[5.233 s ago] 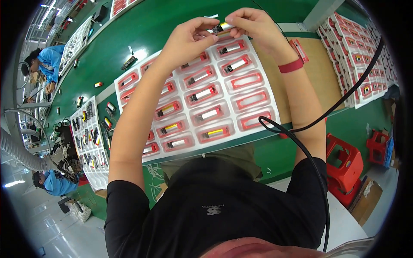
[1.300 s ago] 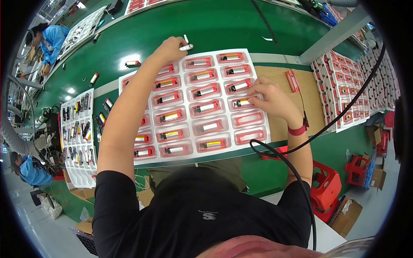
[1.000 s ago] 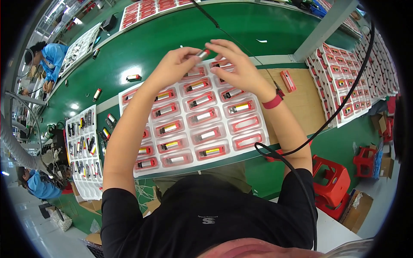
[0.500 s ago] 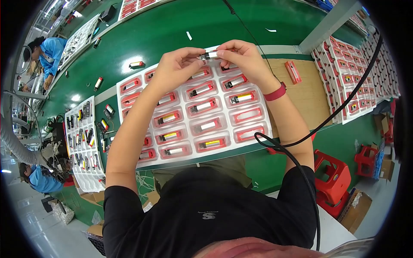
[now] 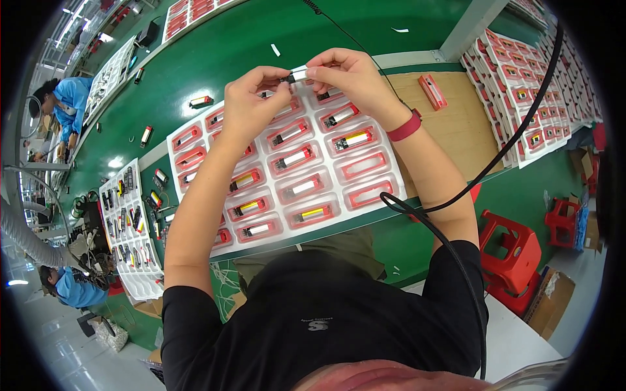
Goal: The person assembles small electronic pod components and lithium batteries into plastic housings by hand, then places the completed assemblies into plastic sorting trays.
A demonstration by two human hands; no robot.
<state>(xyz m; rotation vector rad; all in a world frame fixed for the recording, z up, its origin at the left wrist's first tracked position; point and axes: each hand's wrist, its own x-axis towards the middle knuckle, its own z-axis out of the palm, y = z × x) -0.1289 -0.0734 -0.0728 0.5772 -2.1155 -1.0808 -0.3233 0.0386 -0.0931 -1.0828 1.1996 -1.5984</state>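
Observation:
My left hand (image 5: 255, 101) and my right hand (image 5: 352, 81) meet over the far edge of a white moulded tray (image 5: 345, 207). Between their fingertips is a small module with a white label (image 5: 300, 75) and a dark end. The left fingers pinch around the dark end, while the right thumb and fingers grip the labelled end; the fingers partly cover it. Below, red-edged pockets hold several similar modules with white or yellow labels, such as a yellow-labelled module (image 5: 354, 139). My forearms hide part of the tray. A dark red band (image 5: 405, 127) circles my right wrist.
A red box (image 5: 433, 92) lies on cardboard (image 5: 456, 140) at right, beside stacked trays (image 5: 502, 85). A black cable (image 5: 502, 153) crosses my right forearm. Another filled tray (image 5: 134, 277) and loose modules sit at left. Co-workers in blue work farther left; a red stool (image 5: 512, 244) stands at lower right.
The view has shifted a little, so the tray and bench appear farther left. Both hands keep hold of the module, and have moved slightly left and up in the picture.

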